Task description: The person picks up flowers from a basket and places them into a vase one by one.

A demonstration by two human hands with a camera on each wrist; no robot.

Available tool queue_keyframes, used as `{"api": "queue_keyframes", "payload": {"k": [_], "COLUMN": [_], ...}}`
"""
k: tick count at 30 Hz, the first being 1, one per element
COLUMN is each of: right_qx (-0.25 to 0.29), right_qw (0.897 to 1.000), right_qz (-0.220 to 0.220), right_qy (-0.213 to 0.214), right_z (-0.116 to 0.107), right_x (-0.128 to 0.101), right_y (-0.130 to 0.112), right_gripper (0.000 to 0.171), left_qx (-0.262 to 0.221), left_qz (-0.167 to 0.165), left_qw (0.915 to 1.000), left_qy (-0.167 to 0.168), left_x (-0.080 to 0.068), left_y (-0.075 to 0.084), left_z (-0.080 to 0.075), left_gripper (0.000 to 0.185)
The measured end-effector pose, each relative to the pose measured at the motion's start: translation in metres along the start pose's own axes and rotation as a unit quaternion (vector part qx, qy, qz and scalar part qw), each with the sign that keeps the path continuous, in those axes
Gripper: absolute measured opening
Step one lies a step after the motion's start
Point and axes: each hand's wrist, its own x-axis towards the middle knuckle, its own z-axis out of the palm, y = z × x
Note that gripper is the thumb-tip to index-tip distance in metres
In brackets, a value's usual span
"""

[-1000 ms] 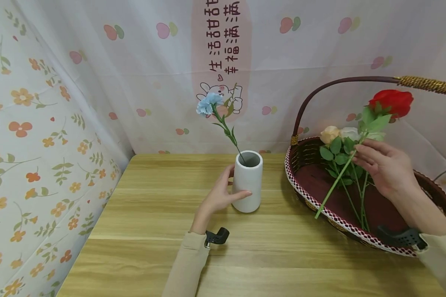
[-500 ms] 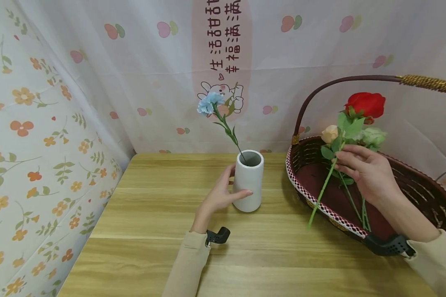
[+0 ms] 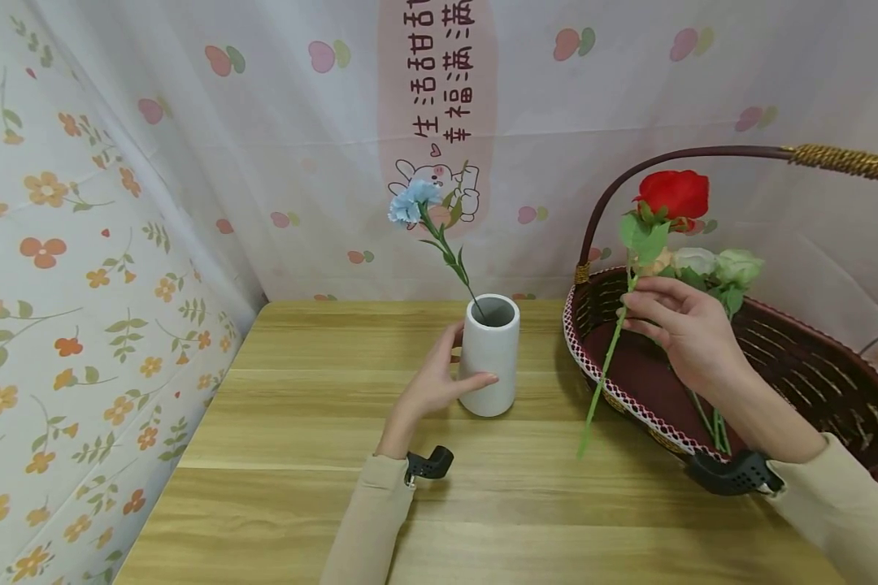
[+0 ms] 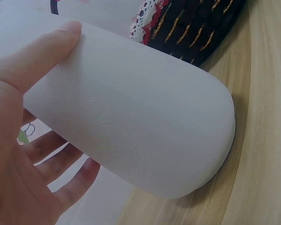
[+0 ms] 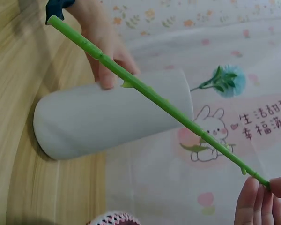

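Observation:
A white vase [image 3: 488, 366] stands upright on the wooden table, a blue carnation [image 3: 415, 203] leaning left out of its mouth. My left hand [image 3: 439, 375] holds the vase from its left side; in the left wrist view the thumb [image 4: 47, 54] lies across the front and the other fingers reach behind. Between thumb and fingertips my right hand [image 3: 684, 329] pinches the stem of a red rose [image 3: 673, 195]. The bloom is up, and the bare green stem [image 5: 150, 93] slants down to the left over the basket's rim. In the right wrist view the stem overlaps the vase.
To the right is a dark woven basket [image 3: 797, 357] with lace trim and a tall arched handle [image 3: 673, 156]. Pale roses [image 3: 735, 266] lean inside it, partly behind my right hand. A printed curtain [image 3: 300, 146] hangs behind the table [image 3: 322, 390].
My right hand has carried the red rose left, from over the basket's middle toward its left rim, and the stem stands steeper. My left hand and the vase have stayed put.

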Motion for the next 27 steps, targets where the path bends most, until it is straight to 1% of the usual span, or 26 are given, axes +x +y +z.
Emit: {"api": "queue_keyframes", "payload": {"k": [5,10,17,20,27], "right_qx": [-0.019,-0.023,0.002,0.02,0.039], "right_qw": [1.0,1.0,1.0,0.999,0.995], "right_qz": [0.004,-0.007,-0.031,-0.046,-0.084], "right_qy": [-0.002,0.0,0.004,0.006,0.021], "right_z": [0.012,0.021,0.034,0.041,0.057], "right_x": [0.002,0.007,0.021,0.029,0.046], "right_y": [0.001,-0.003,-0.016,-0.023,-0.033], "right_gripper": [0.021,0.019,0.016,0.016,0.014], "left_qx": [0.001,-0.001,0.0,-0.004,-0.002], "left_qz": [0.0,0.003,-0.001,-0.002,0.001], "left_qw": [1.0,1.0,1.0,1.0,1.0], "left_qy": [0.001,0.002,0.002,0.001,0.0], "left_x": [0.0,0.0,0.001,0.0,0.0], "left_y": [0.001,0.0,0.0,0.0,0.0], "left_z": [0.0,0.0,0.0,0.0,0.0], "left_gripper": [0.091,0.09,0.091,0.091,0.09]}}
